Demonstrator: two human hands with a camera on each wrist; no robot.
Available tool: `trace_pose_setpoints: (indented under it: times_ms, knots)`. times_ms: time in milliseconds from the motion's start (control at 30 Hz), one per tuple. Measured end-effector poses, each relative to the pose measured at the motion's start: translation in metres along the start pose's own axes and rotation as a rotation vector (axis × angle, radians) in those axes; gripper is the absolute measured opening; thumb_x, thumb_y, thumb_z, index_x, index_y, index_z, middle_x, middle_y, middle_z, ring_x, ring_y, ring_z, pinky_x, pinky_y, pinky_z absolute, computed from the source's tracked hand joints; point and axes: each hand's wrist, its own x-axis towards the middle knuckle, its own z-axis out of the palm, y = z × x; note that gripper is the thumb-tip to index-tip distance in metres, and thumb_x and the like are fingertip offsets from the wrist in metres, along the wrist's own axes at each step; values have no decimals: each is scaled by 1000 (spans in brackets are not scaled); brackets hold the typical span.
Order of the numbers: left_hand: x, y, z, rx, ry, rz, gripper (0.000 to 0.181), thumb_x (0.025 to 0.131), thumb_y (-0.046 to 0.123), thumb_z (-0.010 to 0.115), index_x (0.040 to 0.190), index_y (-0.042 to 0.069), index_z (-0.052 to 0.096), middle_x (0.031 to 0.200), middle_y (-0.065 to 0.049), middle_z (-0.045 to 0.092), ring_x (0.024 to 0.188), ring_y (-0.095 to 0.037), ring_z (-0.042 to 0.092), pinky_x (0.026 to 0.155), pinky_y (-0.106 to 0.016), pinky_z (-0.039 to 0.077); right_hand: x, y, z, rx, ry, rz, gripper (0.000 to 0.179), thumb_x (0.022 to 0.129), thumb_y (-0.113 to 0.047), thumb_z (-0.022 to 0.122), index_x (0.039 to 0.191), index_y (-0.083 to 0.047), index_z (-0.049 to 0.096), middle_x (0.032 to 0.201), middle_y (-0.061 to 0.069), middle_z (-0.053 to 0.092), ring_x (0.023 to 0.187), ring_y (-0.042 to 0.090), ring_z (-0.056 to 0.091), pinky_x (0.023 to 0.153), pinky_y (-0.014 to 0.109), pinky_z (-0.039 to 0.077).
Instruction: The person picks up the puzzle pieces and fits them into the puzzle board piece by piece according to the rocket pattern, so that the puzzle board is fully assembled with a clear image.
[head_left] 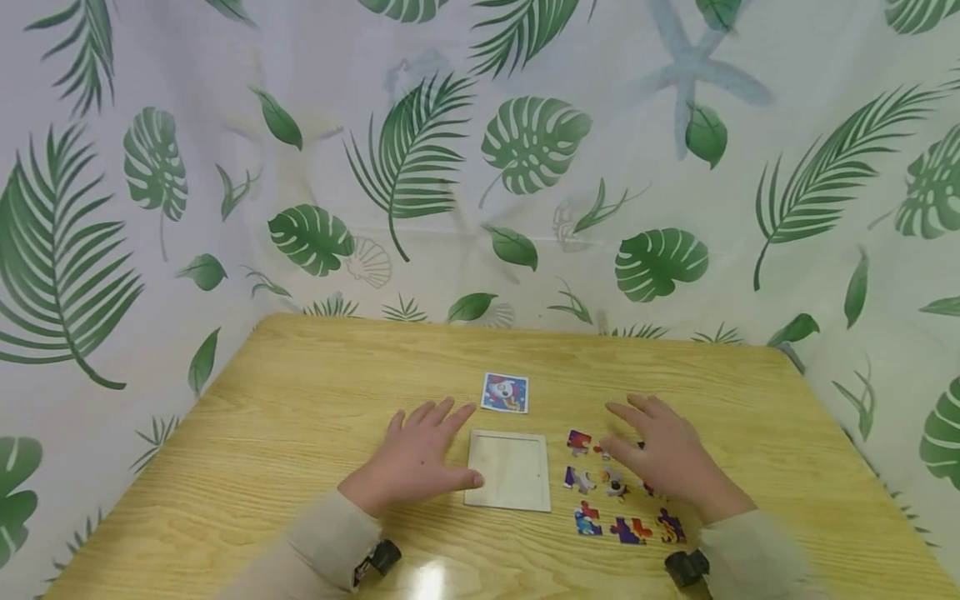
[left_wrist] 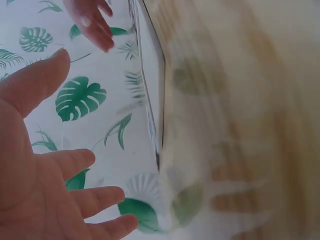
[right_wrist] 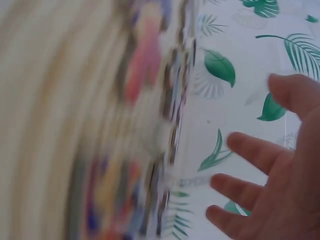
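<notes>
One fabric backdrop (head_left: 442, 200), white with green leaves and a few faint sea shapes, hangs from 9 through 12 to 3 o'clock around me. Before it is one wood-grain table (head_left: 360, 358). My two pale sleeves come in from 7 and 5 o'clock.

Take the tray as the clock's centre. My left hand (head_left: 416, 458) hovers at 9 o'clock, fingers spread wide, holding nothing, the thumb tip over or just beside the tray's near side. My right hand (head_left: 667, 454) hovers at 3 o'clock, fingers parted and slightly bent, also holding nothing.

Between my hands lies one shallow, pale square tray (head_left: 510, 472) with a thin raised rim, its bare base showing.

At 12 o'clock, just beyond the tray, is one small picture card (head_left: 505, 393) with a white border and a pale figure on blue; any lettering is too small to read. Two black wrist devices, one at 8 o'clock (head_left: 385, 557) and one at 4 o'clock (head_left: 686, 568), are strapped to my wrists.

Smallest are the jigsaw pieces (head_left: 615, 483), nine that I can make out, in rough rows at 3 to 4 o'clock. They lie below my right fingers and out toward their 8 o'clock, purple, red, blue and orange; a couple are mostly hidden by that hand.
</notes>
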Motion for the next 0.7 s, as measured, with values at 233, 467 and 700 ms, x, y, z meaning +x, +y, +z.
trace_pose_setpoints:
  times_ms: [233,467,700]
  knots:
    - [10,3,17,-122,-116,22,94,81,55,78,158,20,37,164,-16,25,149,-41,21,114,-69,15,10,-9,14,138,-93,0,54,100,-37,64,141,-3,58,147,30,45,135,55,38,105,72,31]
    - [15,-1,26,-145,-139,23,92,79,50,81,157,19,42,164,-17,25,152,-37,16,117,-66,9,16,-9,22,218,-158,58,57,97,-37,67,142,-3,57,149,27,44,135,52,40,105,67,36]
    - [15,-8,30,-110,-137,51,95,79,53,80,157,16,40,165,-14,23,153,-35,14,118,-63,8,16,-11,25,197,-110,59,46,94,-28,72,133,-4,65,146,27,45,130,53,44,101,66,40]
